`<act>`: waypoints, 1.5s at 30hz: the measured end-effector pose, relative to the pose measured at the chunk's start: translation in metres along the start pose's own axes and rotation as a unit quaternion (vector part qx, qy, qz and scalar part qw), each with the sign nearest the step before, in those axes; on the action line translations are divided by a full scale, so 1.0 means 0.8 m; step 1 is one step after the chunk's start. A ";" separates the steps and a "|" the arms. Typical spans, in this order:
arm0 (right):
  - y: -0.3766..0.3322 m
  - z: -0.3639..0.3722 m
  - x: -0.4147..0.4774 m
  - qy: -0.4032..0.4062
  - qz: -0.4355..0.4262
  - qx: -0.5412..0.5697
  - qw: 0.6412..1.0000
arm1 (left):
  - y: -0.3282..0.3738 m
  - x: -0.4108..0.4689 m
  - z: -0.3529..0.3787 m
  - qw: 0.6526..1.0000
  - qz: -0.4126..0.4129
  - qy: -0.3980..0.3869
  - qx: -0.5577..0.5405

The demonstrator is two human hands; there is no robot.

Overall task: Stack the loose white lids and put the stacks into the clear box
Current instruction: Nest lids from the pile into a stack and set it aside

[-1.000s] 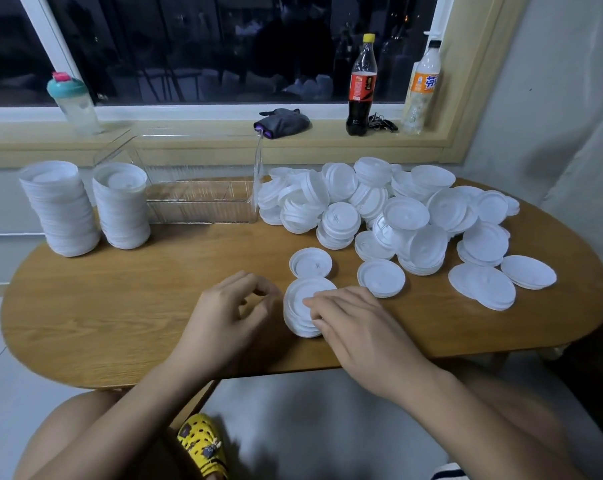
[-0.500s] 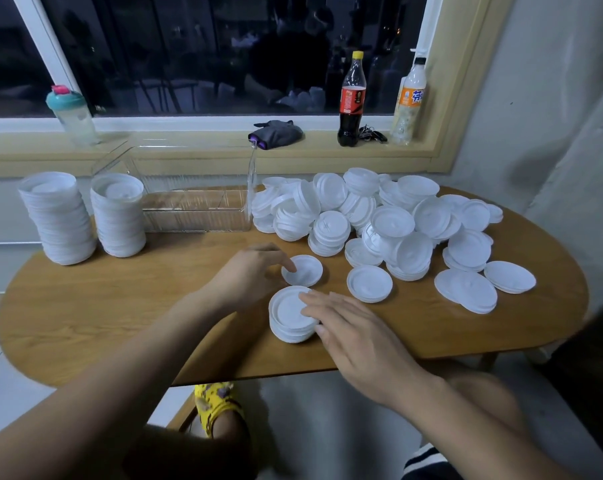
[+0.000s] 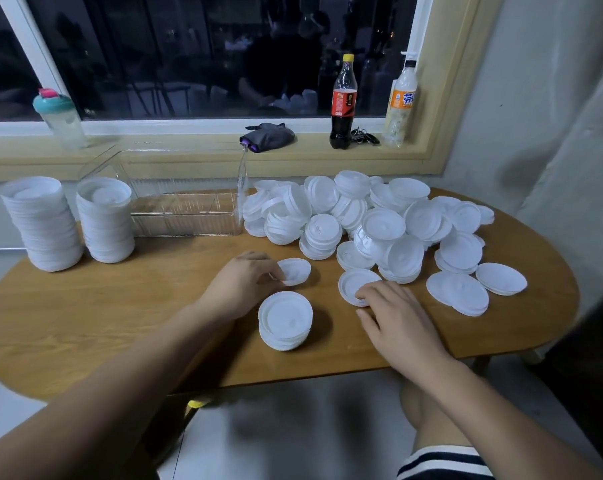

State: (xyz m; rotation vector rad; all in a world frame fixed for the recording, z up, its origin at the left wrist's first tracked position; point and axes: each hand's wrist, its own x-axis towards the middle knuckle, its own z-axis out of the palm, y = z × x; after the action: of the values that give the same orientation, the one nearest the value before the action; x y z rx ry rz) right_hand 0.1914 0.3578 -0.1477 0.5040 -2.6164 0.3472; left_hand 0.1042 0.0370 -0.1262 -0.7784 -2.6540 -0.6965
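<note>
A short stack of white lids [image 3: 285, 320] stands near the table's front edge, with no hand on it. My left hand [image 3: 240, 284] pinches the near edge of a single lid [image 3: 296, 270] just behind that stack. My right hand [image 3: 395, 315] lies with its fingertips on another single lid [image 3: 355, 285] to the right. A big heap of loose lids [image 3: 369, 220] covers the right half of the table. The clear box [image 3: 185, 199] stands at the back, with nothing in it. Two tall lid stacks [image 3: 104, 220] [image 3: 42, 223] stand to its left.
The oval wooden table [image 3: 95, 320] sits under a window sill that holds a teal-capped bottle [image 3: 59, 119], a dark pouch [image 3: 269, 137], a cola bottle [image 3: 342, 102] and an orange-labelled bottle [image 3: 401, 105]. My knee [image 3: 428, 407] shows below the table's front edge.
Both hands left the short stack. My left hand went forward to the single lid behind it, and my right hand went right onto another single lid.
</note>
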 end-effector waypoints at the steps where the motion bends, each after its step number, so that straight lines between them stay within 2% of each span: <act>1: 0.002 0.002 0.001 0.008 -0.001 0.001 1.000 | 0.003 -0.002 -0.006 1.000 -0.009 0.016 0.000; 6: 0.006 0.006 0.004 0.038 -0.008 0.009 0.999 | 0.029 -0.029 -0.050 0.997 0.001 0.077 0.011; 9: 0.002 -0.002 0.007 0.050 0.000 0.042 0.998 | 0.057 -0.054 -0.076 0.995 0.041 0.094 0.015; 15: -0.036 -0.050 0.012 0.068 0.021 0.145 0.987 | 0.096 -0.100 -0.086 0.987 0.127 0.069 0.071; 20: -0.074 -0.074 0.008 0.044 -0.046 0.190 0.980 | 0.093 -0.110 -0.067 0.980 0.141 0.058 0.127; 25: -0.091 -0.063 0.011 0.032 -0.133 0.151 0.979 | 0.086 -0.112 -0.057 0.982 0.123 0.052 0.131; 29: -0.097 -0.050 0.015 0.016 -0.156 0.127 0.979 | 0.083 -0.117 -0.057 0.987 0.110 0.026 0.113; 33: -0.103 -0.042 0.020 -0.004 -0.161 0.124 0.979 | 0.079 -0.124 -0.059 0.997 0.069 -0.007 0.033; 37: -0.109 -0.042 0.022 -0.012 -0.152 0.133 0.979 | 0.071 -0.129 -0.064 0.997 -0.004 0.032 -0.071; 45: -0.119 -0.029 0.021 -0.026 -0.166 0.129 0.977 | 0.058 -0.112 -0.054 0.977 -0.109 0.069 -0.168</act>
State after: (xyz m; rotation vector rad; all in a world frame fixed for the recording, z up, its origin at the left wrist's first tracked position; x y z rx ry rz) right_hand 0.2246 0.2748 -0.1043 1.0324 -2.4870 0.5706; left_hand 0.2091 0.0105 -0.1079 -0.4952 -2.5493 -1.2349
